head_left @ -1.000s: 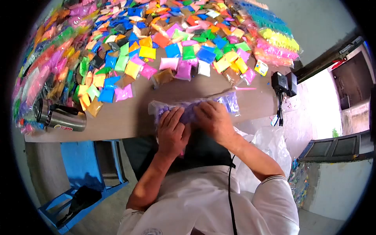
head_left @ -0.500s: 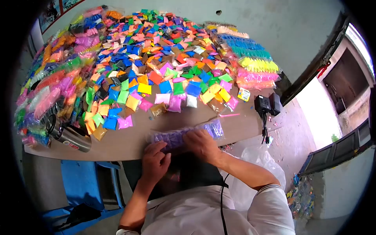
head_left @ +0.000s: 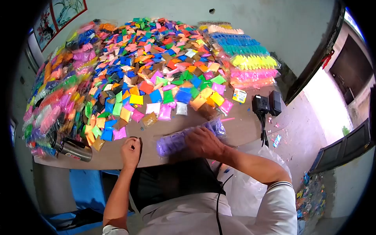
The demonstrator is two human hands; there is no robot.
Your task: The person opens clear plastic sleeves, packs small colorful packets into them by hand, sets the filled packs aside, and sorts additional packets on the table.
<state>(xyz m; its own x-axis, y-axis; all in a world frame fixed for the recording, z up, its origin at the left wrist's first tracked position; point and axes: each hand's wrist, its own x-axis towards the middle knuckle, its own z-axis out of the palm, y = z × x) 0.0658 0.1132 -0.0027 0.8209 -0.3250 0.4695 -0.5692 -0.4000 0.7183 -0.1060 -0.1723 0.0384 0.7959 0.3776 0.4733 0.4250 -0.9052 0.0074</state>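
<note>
Purple bag (head_left: 169, 145) first: it's a long clear plastic one full of purple stuff, lying at a slight slant near the front edge of the desk (head_left: 243, 127), right end further from the person. The right hand (head_left: 204, 141) is on top of it around the middle to right part, fingers bent over it, but it's a bit blurry so I can't tell if it's gripping or just pressing. The left hand (head_left: 131, 152) is well apart from the other one, off the left end of the bag, by the desk edge, curled in a loose fist; can't tell if there's anything in it. A thin pink strip (head_left: 228, 119) sits just beside the bag's right end. Behind all that is a huge spread of little colorful packets (head_left: 152, 72), with a white packet (head_left: 181, 108) along its near edge. Bulging plastic bags (head_left: 49, 115) are heaped down the left, a steel mug (head_left: 78, 150) lying in front of them. Right side has a row of filled bags (head_left: 254, 62), then a small printed card (head_left: 239, 95) and black power adapters (head_left: 261, 104) with cables hanging over the edge. Down below there's a blue chair (head_left: 85, 188) on the left and a big clear plastic sack (head_left: 248, 188) on the right.
</note>
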